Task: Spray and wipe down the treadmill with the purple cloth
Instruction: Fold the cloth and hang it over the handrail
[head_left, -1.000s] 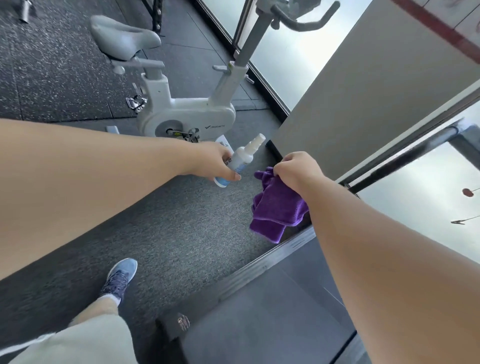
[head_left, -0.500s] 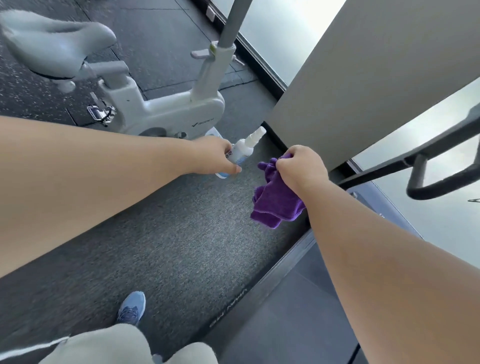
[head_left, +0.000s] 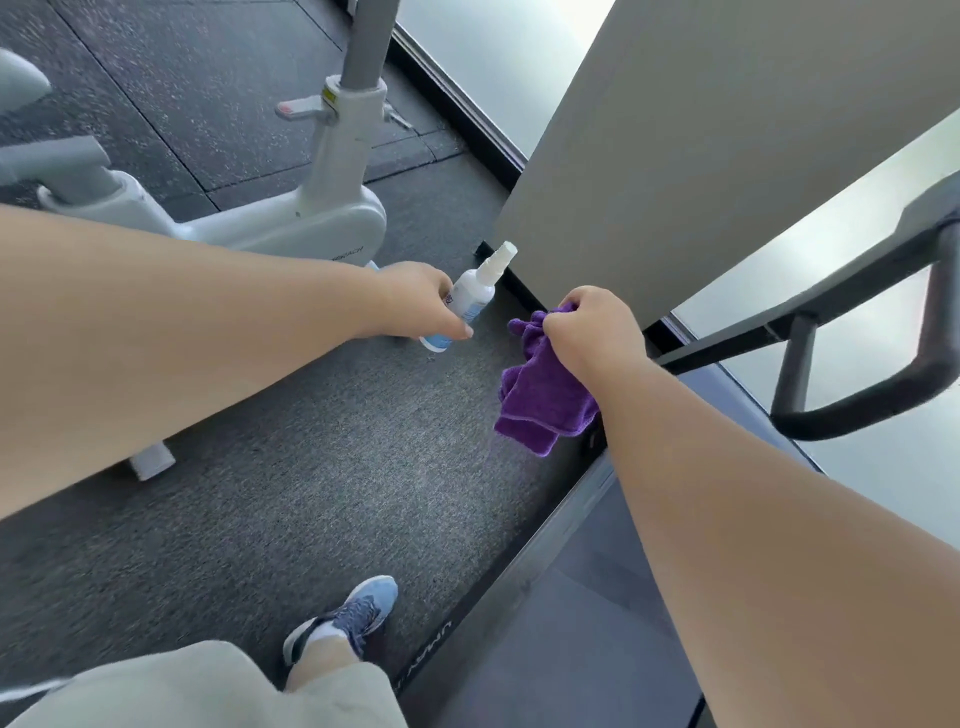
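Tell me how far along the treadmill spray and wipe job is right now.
Early stage. Done: both tools are picked up. The left hand grips the spray bottle, and the right hand holds the bunched purple cloth. In hand: both are held out over the floor beside the treadmill. Left: spraying and wiping; the cloth touches no part of the treadmill yet, and no wet patch can be made out.

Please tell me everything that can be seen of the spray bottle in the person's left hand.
The spray bottle is small and white, and it looks like plastic. It has a rounded body, a narrow white pump nozzle at its top, and a label with light blue near the base; the print is too blurred to read. The left hand grips its body, the thumb lying across the lower part. The bottle is tilted, nozzle up and away from the person, held in the air above the grey floor mat, to the left of the purple cloth without touching it.
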